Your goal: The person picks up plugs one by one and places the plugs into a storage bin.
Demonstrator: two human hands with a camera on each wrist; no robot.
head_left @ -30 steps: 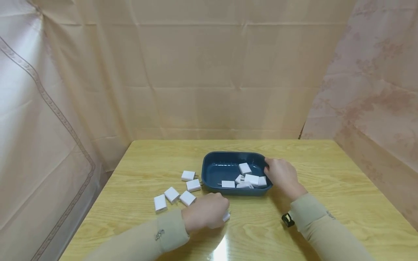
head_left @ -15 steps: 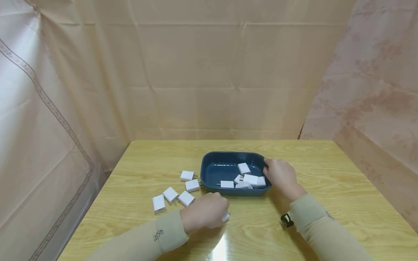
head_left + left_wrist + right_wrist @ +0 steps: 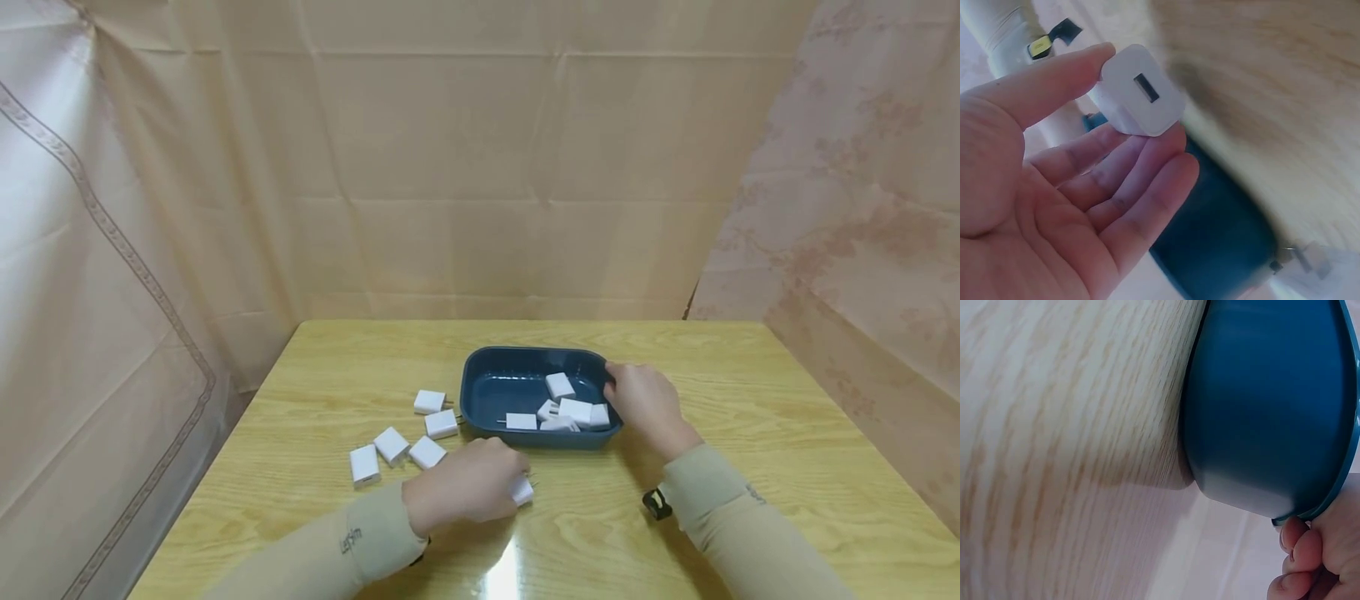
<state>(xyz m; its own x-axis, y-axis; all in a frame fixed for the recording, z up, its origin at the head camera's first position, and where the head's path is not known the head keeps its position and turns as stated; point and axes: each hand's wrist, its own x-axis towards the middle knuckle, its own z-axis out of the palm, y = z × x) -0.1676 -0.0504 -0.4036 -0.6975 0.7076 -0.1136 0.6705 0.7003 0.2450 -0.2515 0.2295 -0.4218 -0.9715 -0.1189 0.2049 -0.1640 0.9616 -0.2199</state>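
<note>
White adapter, rounded corners, dark slot

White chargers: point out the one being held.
The white charger pinched in the left hand; the other chargers lie on the table or in the blue tray.

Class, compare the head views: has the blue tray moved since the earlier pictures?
No. Against the far edge of the table, the blue tray shows no visible shift; the right hand grips its end.

Wood-grain tabletop with bright reflected glare; behind, a creased beige curtain; right, a pink floral-patterned drape.
</note>
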